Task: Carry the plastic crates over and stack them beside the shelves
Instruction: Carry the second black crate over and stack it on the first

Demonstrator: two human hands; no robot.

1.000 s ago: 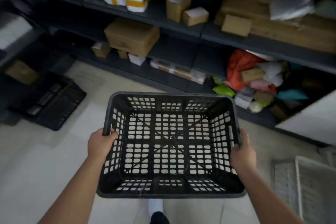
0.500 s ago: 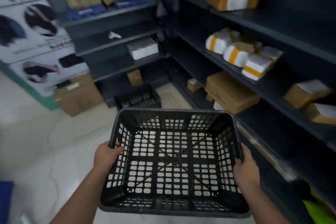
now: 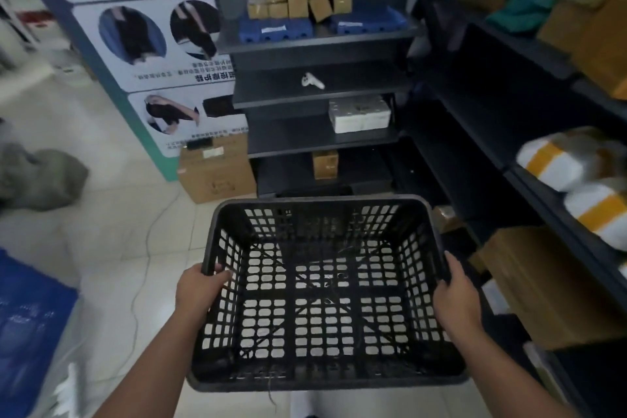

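Note:
I hold a black perforated plastic crate (image 3: 322, 295) in front of me above the tiled floor, open side up and empty. My left hand (image 3: 200, 292) grips its left rim and my right hand (image 3: 456, 299) grips its right rim. Dark shelves (image 3: 322, 41) stand straight ahead and another run of dark shelves (image 3: 509, 153) lines the right side. The crate on the floor seen earlier near the front shelf is hidden behind the held crate.
A cardboard box (image 3: 217, 170) sits on the floor left of the front shelf, below a poster board (image 3: 152, 44). A large brown box (image 3: 543, 285) and white-and-yellow parcels (image 3: 556, 159) fill the right shelves. A blue sheet (image 3: 30, 326) and a grey bundle (image 3: 40, 176) lie at left.
My view has swung left from the right-hand shelves toward the end shelf unit, and I have moved closer to it. Both hands keep the same grip on the crate.

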